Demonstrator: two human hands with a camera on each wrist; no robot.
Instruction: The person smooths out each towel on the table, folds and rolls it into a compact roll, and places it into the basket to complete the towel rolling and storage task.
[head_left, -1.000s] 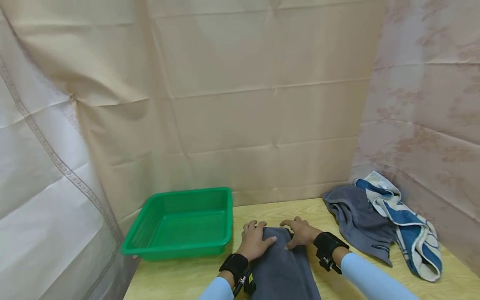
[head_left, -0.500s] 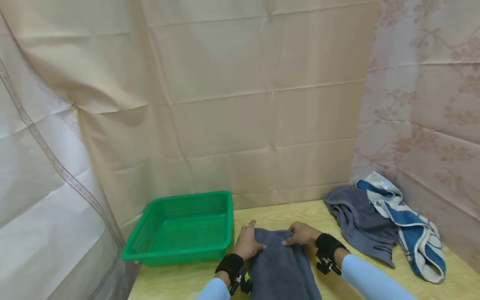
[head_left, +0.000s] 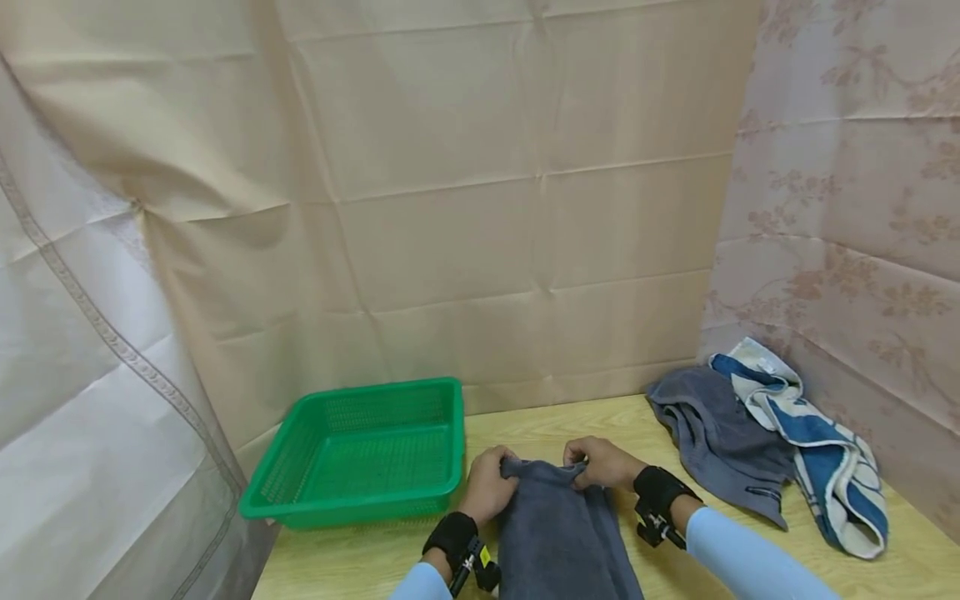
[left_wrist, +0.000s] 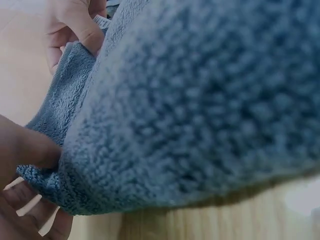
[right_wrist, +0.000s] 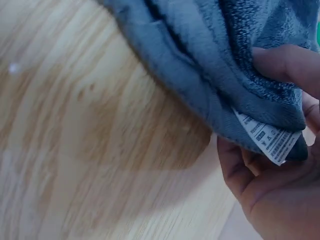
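Note:
A dark grey towel (head_left: 558,533), folded into a long strip, lies on the table with its near end running out of the head view. My left hand (head_left: 489,485) pinches its far left corner, thumb on top and fingers beneath, as the left wrist view also shows on the towel (left_wrist: 165,110). At the far right corner, my right hand (head_left: 602,463) pinches the towel between thumb and fingers. The far edge is lifted a little between both hands. In the right wrist view a white care label (right_wrist: 267,137) sticks out beside the right fingers.
A green plastic basket (head_left: 352,508) stands left of the towel, close to the left hand. To the right lie another grey towel (head_left: 720,442) and a blue and white patterned towel (head_left: 832,467), crumpled together. Beige cloth (head_left: 510,233) hangs behind the wooden table (head_left: 360,558).
Both hands have gone from spread fingers at the towel's far end to pinching its two corners. The far edge has risen and bunched slightly.

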